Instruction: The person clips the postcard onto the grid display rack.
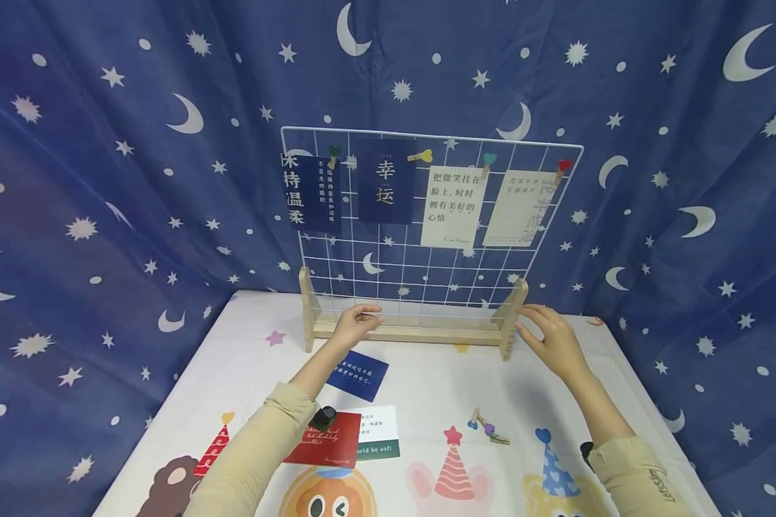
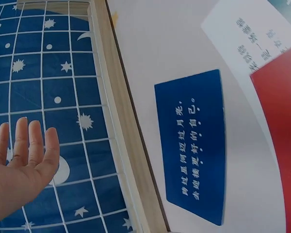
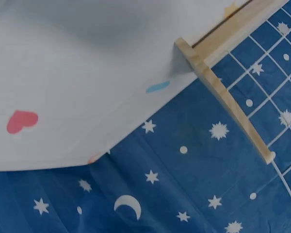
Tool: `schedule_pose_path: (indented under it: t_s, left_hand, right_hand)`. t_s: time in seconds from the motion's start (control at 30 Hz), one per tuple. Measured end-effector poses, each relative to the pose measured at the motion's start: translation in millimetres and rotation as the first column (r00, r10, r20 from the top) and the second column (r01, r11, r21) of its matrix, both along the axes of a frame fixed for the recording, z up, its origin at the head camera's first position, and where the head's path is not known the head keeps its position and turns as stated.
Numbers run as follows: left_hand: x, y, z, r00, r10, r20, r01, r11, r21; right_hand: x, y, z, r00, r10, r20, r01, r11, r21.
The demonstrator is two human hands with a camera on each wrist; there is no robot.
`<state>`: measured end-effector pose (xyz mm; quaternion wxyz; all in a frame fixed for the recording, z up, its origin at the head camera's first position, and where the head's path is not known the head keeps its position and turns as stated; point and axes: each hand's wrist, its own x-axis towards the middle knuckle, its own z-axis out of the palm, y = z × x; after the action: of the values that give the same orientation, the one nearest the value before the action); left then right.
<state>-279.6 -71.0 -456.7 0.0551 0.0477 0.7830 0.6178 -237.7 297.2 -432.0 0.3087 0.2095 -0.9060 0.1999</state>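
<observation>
A white wire grid (image 1: 420, 267) stands upright in a wooden base (image 1: 407, 332). Two dark blue cards (image 1: 385, 208) and two cream cards (image 1: 451, 230) hang along its upper part with heart-topped clothespins, among them a red one (image 1: 562, 168). My left hand (image 1: 354, 327) is held near the grid's lower left, its fingers (image 2: 35, 138) extended and holding nothing. Beside the right wooden upright (image 1: 514, 316) is my right hand (image 1: 552, 343), fingers loosely bent and nothing in them; whether it touches the wood I cannot tell. The right wrist view catches only a sliver of that hand.
On the white tablecloth (image 1: 427, 391) lie a blue card (image 1: 360, 376), a red card (image 1: 326, 439) and a white-and-green card (image 1: 380, 434), the last two overlapping. Small loose clothespins (image 1: 499, 439) lie right of centre. A starry blue curtain (image 1: 420, 79) surrounds the table.
</observation>
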Motion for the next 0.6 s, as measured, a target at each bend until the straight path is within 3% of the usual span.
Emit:
schedule_pose_path:
  t_s: [0.37,0.6]
  left_hand:
    - [18.2,-18.3,-13.0,0.999,0.02,-0.027,-0.02,1.0,-0.021]
    - [32.0,-28.4,-25.6,0.989,-0.047,-0.139,0.037,0.996,-0.078]
  right_hand:
    - [11.6,-14.7,-33.4,1.0,0.023,0.009,-0.023,0.999,-0.033]
    - [19.9,-18.3,-55.2,0.999,0.019,0.047,-0.016,0.997,-0.072]
